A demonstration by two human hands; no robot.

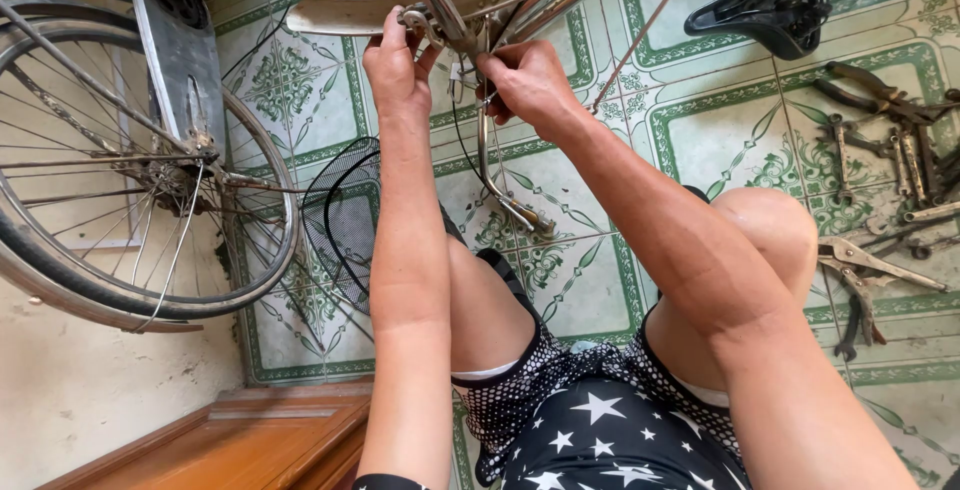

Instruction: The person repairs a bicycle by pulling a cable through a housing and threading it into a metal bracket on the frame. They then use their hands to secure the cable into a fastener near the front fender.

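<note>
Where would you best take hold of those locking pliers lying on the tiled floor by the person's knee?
Probably by the two long handles of the locking pliers, coming from above. They lie flat on the tiled floor, handles splayed towards the lower side, with bare tile around them, while the jaw end points towards the other tools. Both hands, left hand and right hand, are up at the bicycle frame.

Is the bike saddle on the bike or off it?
Off: the black saddle lies by itself on the tiled floor.
</note>
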